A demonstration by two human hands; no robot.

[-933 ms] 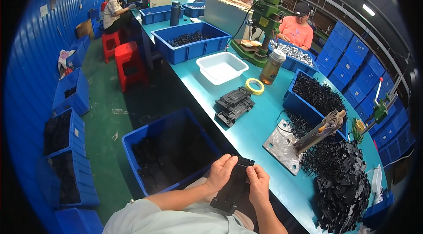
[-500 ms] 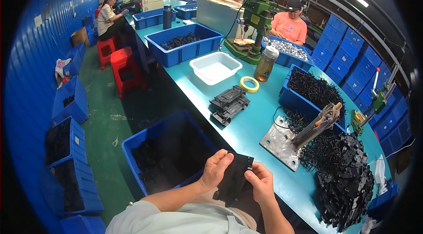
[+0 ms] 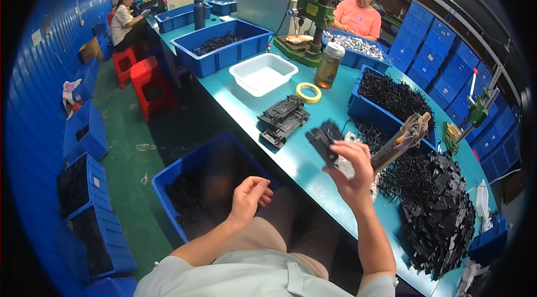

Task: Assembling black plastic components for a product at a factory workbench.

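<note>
My right hand (image 3: 353, 169) is raised over the table's near edge, gripping a flat black plastic part (image 3: 323, 141) between thumb and fingers. The part is tilted and stands just right of a small stack of similar black plastic parts (image 3: 279, 123). My left hand (image 3: 250, 199) is apart from it, above my lap near the blue bin (image 3: 162, 196) on the floor. Its fingers are curled against the thumb, and nothing shows in them. Behind the held part stands a metal plate fixture with an upright, wrapped post (image 3: 400, 146), its base partly hidden by my right hand.
A large heap of black parts (image 3: 439, 218) lies at the right, beside loose black strips (image 3: 405, 182). Further back are a blue bin of strips (image 3: 358, 108), a bottle (image 3: 330, 66), yellow tape (image 3: 308, 92), a white tub (image 3: 263, 76) and a green drill press (image 3: 313, 6). Co-workers sit beyond.
The black part was between both hands above my lap. My right hand has carried it up and right over the table; my left hand has let go and moved slightly left.
</note>
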